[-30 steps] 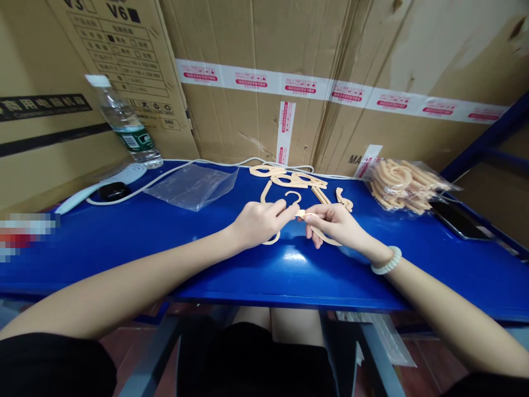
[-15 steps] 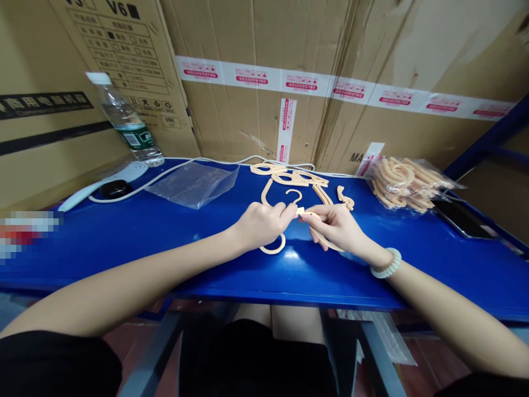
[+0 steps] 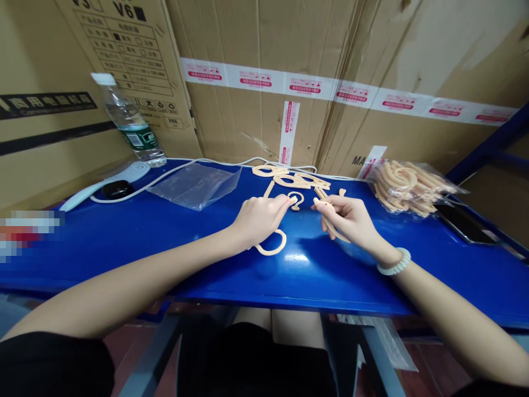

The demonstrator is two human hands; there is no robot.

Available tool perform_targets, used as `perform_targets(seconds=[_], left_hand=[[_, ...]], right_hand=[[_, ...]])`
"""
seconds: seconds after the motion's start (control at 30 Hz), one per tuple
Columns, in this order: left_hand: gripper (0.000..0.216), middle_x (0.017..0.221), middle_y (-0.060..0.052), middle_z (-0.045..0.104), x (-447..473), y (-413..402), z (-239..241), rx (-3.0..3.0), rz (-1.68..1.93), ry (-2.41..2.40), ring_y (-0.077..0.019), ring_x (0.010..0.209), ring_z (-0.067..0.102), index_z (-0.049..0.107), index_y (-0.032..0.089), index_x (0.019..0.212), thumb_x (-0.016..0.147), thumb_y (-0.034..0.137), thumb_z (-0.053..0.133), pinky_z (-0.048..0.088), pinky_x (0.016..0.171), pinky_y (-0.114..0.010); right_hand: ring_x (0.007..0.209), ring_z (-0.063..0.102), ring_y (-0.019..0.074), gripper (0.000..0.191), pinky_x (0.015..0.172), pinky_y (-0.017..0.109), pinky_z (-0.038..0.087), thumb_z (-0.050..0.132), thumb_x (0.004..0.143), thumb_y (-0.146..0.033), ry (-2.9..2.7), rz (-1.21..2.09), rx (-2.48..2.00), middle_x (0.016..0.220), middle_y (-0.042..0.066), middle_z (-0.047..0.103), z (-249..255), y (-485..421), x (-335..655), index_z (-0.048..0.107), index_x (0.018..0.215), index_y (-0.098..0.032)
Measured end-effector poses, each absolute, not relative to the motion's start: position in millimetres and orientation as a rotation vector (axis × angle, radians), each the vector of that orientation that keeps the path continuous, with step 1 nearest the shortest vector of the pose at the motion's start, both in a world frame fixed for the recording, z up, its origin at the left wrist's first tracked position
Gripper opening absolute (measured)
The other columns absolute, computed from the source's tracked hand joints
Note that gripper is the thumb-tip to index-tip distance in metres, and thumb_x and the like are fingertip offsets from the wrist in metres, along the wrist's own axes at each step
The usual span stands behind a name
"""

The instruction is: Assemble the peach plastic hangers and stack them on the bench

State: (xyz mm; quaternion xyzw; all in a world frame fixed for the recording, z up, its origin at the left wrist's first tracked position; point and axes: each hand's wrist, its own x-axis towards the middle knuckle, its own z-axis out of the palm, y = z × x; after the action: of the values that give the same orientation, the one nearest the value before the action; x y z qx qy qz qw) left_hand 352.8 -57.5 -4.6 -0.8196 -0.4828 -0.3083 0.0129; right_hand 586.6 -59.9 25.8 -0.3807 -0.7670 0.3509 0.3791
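My left hand (image 3: 261, 220) is closed in a pinch on a small beige plastic piece (image 3: 293, 199), mostly covered by the fingertips. My right hand (image 3: 345, 220) grips a curved beige plastic hanger arm (image 3: 335, 230), its end poking out by the thumb. A gap separates the hands. Just beyond my left fingertips lies a beige hanger hook (image 3: 298, 202) on the blue table (image 3: 231, 275). Below my left hand shows a rounded beige loop (image 3: 273, 252); whether the hand touches it I cannot tell. A straight beige piece (image 3: 269, 189) sticks out behind that hand.
Several beige hanger parts (image 3: 285, 181) lie toward the back. A clear bag of more parts (image 3: 403, 184) and a phone (image 3: 467, 223) are at right. At left are an empty-looking plastic bag (image 3: 196, 184), a water bottle (image 3: 134, 127) and a white cable (image 3: 173, 172). Cardboard boxes (image 3: 248, 127) stand behind.
My hands have moved apart, the left with the small piece and the right with the curved arm, where before they met at the small piece. The view has shifted slightly.
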Motion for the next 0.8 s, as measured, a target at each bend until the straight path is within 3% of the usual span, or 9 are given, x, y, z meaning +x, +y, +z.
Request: perform_targets(seconds=[0.17,0.37,0.5,0.8], left_hand=[[0.039,0.061,-0.001,0.067,350.7,-53.1,-3.5,-2.68,-1.153,-1.77,-0.0183,0.057,0.062,0.076,0.022,0.096,0.103,0.04,0.042,0.037,0.059,-0.026],[0.039,0.055,0.0,0.066,350.7,-45.2,-4.6,-2.896,-1.468,-2.0,-0.014,0.046,0.056,0.073,0.017,0.091,0.098,0.044,0.046,0.04,0.051,-0.024],[0.036,0.052,0.0,0.064,352.3,-42.3,-5.9,-2.957,-1.605,-2.087,-0.013,0.042,0.054,0.071,0.016,0.09,0.097,0.044,0.049,0.04,0.046,-0.022],[0.033,0.054,-0.001,0.065,352.8,-46.0,1.1,-2.906,-1.724,-2.165,-0.0108,0.042,0.053,0.069,0.014,0.086,0.097,0.038,0.049,0.04,0.045,-0.019]], right_hand=[[0.045,0.061,0.0161,0.037,0.043,0.026,0.047,0.069,0.092,-0.055,-1.856,0.957,-0.987,0.062,0.002,0.069,36.2,-42.9,605.2,0.062,0.095,-0.019],[0.078,0.068,0.022,0.018,0.072,0.035,0.056,0.073,0.088,-0.038,-1.881,0.275,-0.976,0.088,0.007,0.073,47.1,-15.4,648.3,0.068,0.087,-0.02],[0.073,0.064,0.022,0.012,0.066,0.035,0.051,0.063,0.088,-0.025,-2.141,-0.13,-1.04,0.083,0.008,0.071,41.0,-1.4,665.9,0.071,0.082,-0.02],[0.077,0.07,0.0243,0.022,0.071,0.032,0.052,0.057,0.076,-0.004,-2.527,-0.176,-1.236,0.088,0.01,0.074,22.1,16.9,681.1,0.075,0.082,-0.015]])
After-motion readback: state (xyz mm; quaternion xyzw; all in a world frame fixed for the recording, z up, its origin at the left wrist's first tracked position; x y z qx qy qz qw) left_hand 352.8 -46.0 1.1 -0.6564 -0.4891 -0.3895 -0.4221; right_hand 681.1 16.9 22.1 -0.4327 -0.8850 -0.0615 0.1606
